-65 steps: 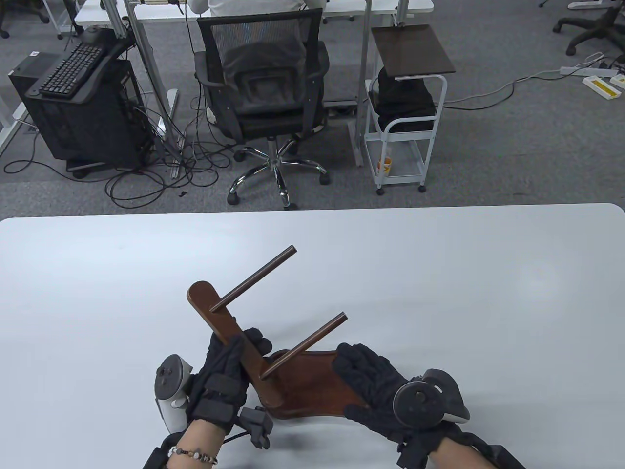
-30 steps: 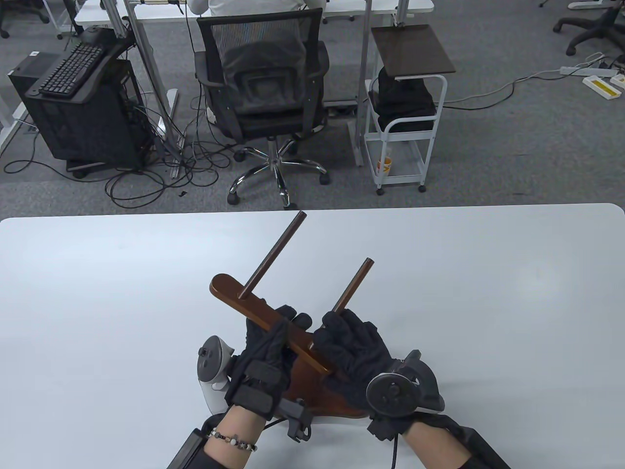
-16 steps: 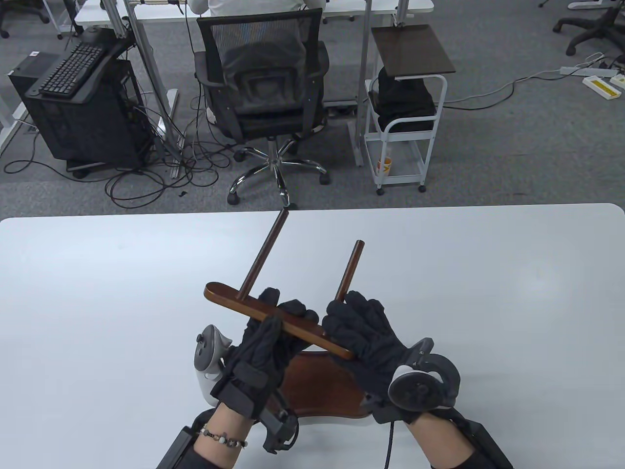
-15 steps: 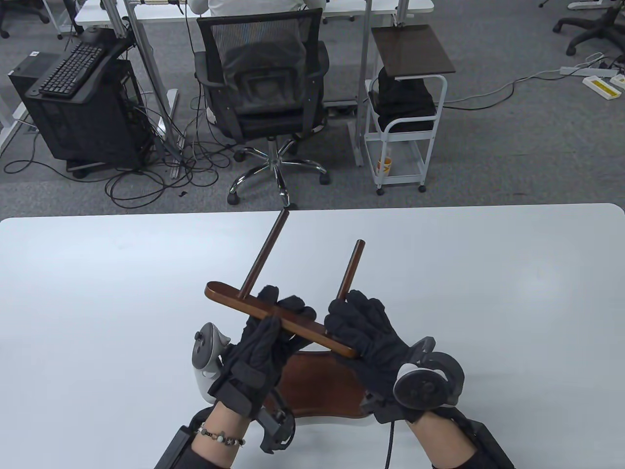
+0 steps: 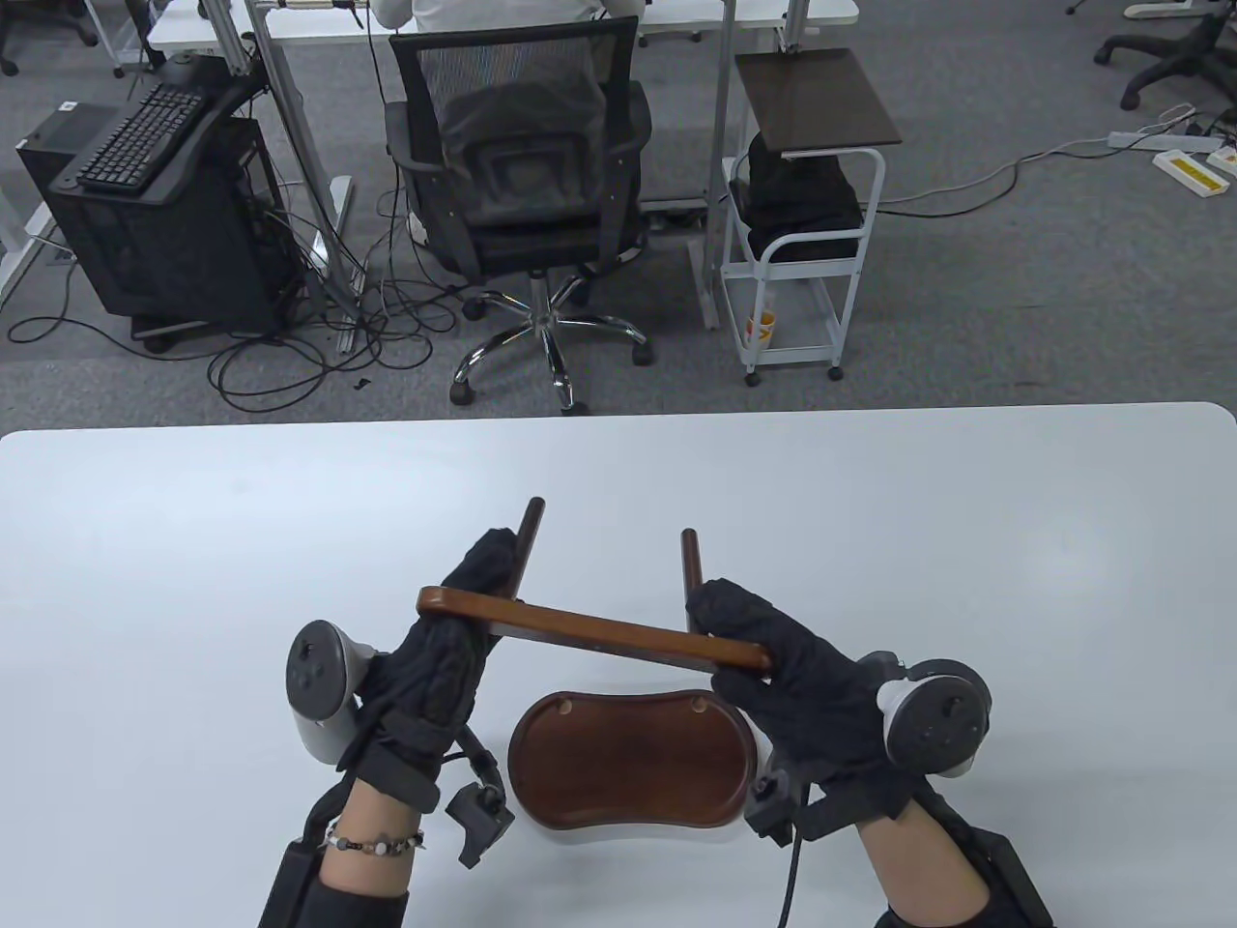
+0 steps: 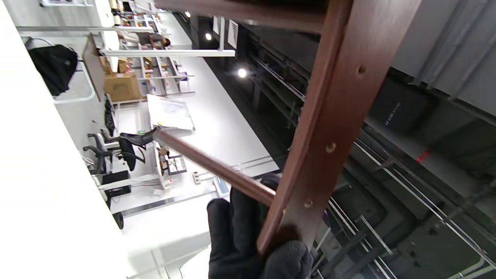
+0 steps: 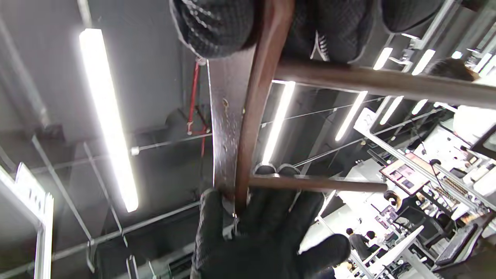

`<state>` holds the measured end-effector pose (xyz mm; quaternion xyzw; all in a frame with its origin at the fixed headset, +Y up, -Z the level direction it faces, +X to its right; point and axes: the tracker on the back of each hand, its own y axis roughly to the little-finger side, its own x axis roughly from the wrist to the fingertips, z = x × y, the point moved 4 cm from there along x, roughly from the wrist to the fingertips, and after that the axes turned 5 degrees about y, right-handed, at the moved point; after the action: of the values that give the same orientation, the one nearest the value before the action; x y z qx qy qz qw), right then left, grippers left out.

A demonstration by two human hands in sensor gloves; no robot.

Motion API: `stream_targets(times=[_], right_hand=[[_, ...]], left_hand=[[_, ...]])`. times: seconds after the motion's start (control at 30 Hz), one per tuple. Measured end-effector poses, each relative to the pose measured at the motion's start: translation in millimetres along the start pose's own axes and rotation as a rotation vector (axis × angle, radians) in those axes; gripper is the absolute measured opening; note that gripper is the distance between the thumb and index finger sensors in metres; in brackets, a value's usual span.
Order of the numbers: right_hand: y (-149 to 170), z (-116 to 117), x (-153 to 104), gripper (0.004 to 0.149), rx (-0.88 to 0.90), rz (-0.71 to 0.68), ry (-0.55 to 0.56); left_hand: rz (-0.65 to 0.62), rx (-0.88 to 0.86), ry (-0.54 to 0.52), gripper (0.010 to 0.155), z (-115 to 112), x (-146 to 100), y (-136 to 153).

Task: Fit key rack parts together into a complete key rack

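Note:
A brown wooden bar (image 5: 594,633) with two dark rods, the left rod (image 5: 530,541) and the right rod (image 5: 690,559), is held in the air above the table. My left hand (image 5: 474,609) grips the bar's left end by the left rod. My right hand (image 5: 744,638) grips its right end by the right rod. The kidney-shaped wooden base (image 5: 633,768) lies flat on the table below the bar, between my wrists, with two small holes along its far edge. In the left wrist view the bar (image 6: 333,116) runs diagonally. In the right wrist view the bar (image 7: 255,116) is seen edge-on.
The white table (image 5: 966,541) carries only the base. Beyond its far edge are an office chair (image 5: 522,174), a computer tower (image 5: 164,222) and a small white cart (image 5: 802,222) on grey carpet.
My hands have slid apart to the two ends of the bar and turned it nearly level. The rods now look shorter, pointing away. The base, earlier half hidden under my hands, lies uncovered.

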<state>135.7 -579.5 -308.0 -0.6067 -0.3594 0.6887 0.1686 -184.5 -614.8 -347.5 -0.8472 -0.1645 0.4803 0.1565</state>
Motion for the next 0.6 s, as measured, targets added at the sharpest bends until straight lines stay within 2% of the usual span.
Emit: stream_targets(times=[0.27,0.6], right_hand=[[40.3,-5.3,-5.6,0.058,0.116,0.189,0.047],[86.8,-1.7,-13.9,0.058,0.165,0.371,0.063]], left_hand=[[0.131,0.094,-0.013,0.068,4.9,0.0,16.2],[0.303,0.062,0.015,0.064,4.6,-3.2,55.6]])
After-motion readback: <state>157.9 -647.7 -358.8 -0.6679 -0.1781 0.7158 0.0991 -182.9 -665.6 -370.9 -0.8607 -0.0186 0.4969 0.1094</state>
